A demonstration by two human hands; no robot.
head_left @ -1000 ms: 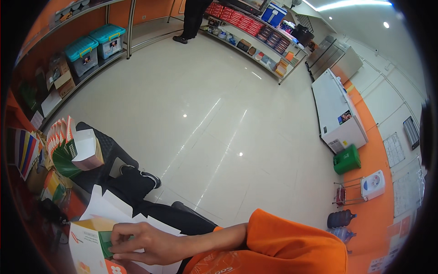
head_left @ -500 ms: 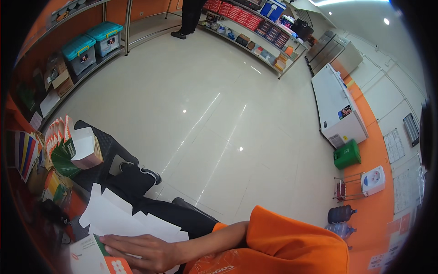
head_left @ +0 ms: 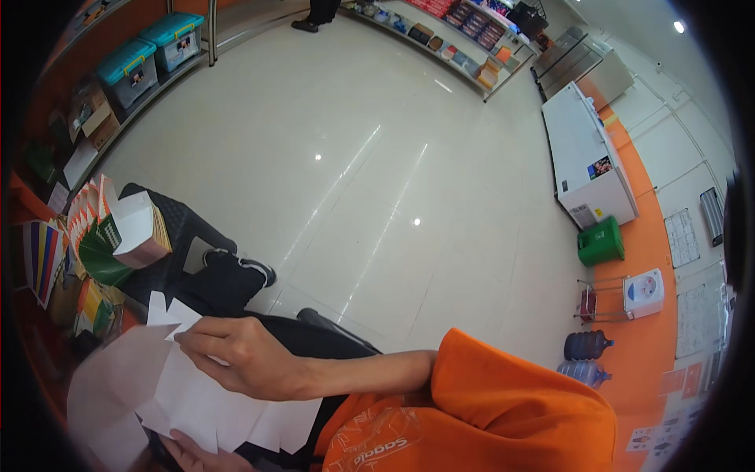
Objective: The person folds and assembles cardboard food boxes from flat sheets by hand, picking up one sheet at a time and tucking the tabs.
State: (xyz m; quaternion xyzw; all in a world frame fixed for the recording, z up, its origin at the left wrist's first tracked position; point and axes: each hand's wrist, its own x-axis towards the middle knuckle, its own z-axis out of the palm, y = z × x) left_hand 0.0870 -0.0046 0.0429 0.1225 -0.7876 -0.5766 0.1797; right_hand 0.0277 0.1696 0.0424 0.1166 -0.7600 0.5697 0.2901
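A white die-cut carton sheet (head_left: 193,397), plain side up, spreads over my lap with its flaps showing. My right hand (head_left: 244,358) pinches an upper edge of the cardboard between thumb and fingers. Lower down, my left hand (head_left: 200,455) grips the near edge, its thumb lying on the white surface and its lower part cut off by the frame. A curved white cardboard panel (head_left: 114,385) bends out to the left of both hands. Whether this panel belongs to the same sheet or a second one, I cannot tell.
On a black stool (head_left: 193,228) at left stand fanned orange, white and green folded cartons (head_left: 98,228) and a white-topped stack (head_left: 141,228). Lidded bins (head_left: 130,75) fill a shelf. A chest freezer (head_left: 586,153), green bin (head_left: 602,240) and water bottles (head_left: 588,346) line the right wall.
My right hand has risen from lying on a printed carton to pinching a white cardboard edge. My left hand has come into view below. The printed face is out of sight.
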